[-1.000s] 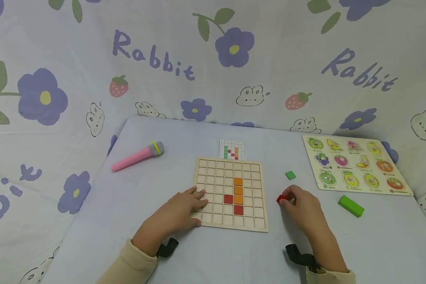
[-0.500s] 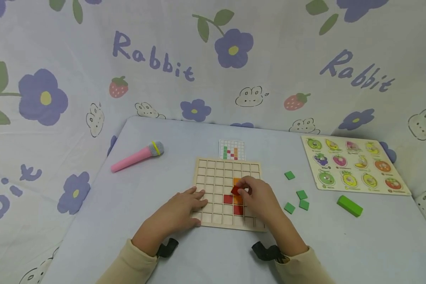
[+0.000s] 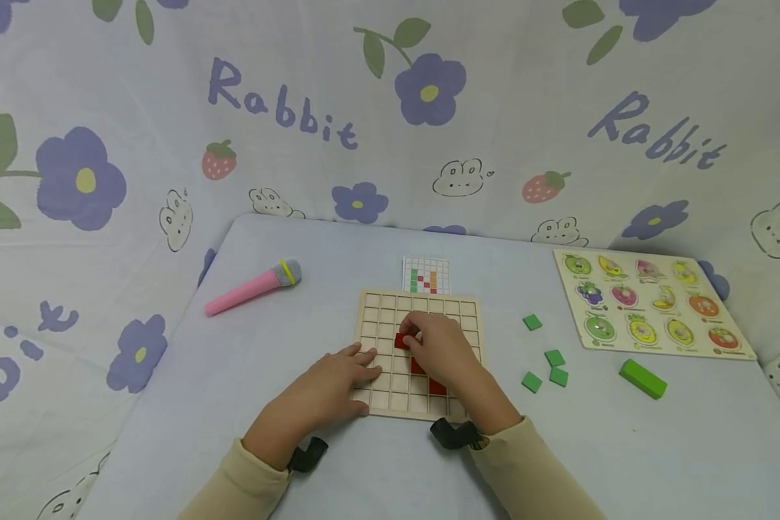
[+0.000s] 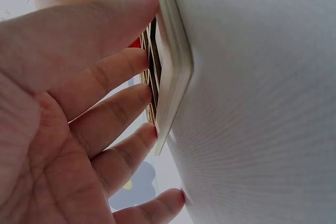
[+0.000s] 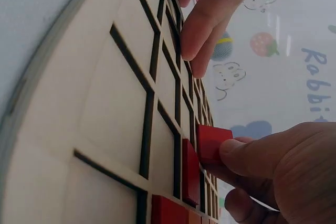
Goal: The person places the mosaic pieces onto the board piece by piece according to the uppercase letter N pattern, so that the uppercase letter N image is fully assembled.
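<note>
A wooden grid board (image 3: 390, 404) lies on the table, its left edge under the spread fingers of my left hand (image 3: 328, 386). My right hand (image 3: 445, 350) pinches a red tile (image 3: 401, 340) between thumb and fingers over the board, up and left of two red tiles in the grid. In the right wrist view the pinched red tile (image 5: 212, 142) is tilted at the grid surface, near another red tile (image 5: 190, 171) set in a cell. The orange tiles are hidden by my right hand in the head view. The left wrist view shows my left hand (image 4: 94, 103) along the board's edge (image 4: 176, 66).
A pattern card (image 3: 426, 274) touches the board's far edge. Several green tiles (image 3: 531, 382) lie to the right, with a green block (image 3: 643, 378) and a fruit puzzle board (image 3: 653, 303) beyond. A pink toy microphone (image 3: 253, 287) lies at the left.
My right hand has brought the red tile from the table right of the board to the grid, then further left. Green tiles it covered now show. My left hand stays put.
</note>
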Available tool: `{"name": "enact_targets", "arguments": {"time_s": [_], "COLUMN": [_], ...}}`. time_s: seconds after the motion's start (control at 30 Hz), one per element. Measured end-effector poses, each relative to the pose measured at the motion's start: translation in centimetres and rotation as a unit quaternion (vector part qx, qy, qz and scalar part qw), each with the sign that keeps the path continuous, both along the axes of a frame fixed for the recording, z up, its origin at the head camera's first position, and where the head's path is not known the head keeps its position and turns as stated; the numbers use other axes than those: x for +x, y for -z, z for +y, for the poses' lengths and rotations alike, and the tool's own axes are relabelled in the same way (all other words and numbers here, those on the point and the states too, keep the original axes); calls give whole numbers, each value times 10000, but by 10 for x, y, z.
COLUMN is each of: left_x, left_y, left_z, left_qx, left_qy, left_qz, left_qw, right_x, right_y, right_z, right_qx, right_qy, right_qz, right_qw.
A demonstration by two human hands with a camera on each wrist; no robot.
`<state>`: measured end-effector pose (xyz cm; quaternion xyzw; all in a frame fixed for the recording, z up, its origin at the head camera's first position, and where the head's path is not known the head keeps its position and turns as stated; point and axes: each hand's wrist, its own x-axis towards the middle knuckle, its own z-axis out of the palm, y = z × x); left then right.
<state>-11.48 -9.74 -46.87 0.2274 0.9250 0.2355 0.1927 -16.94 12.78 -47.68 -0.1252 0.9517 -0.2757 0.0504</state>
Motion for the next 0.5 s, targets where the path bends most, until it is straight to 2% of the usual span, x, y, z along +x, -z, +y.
{"name": "enact_targets", "arguments": {"time_s": [0.23,0.5], "left_x": [0,1], "left_y": [0,-1], "left_z": [0,0], "left_qx": [-14,45], "left_qy": [-1,-22], "left_qz": [16,-19], "left_qw": [10000,10000], "right_x": [1,2], "right_y": [1,5], "right_z": [0,-3], "right_qx": [166,414], "right_qy": [-144,-251], "right_qz": [-30,304], "right_qw": [9998,9984]}}
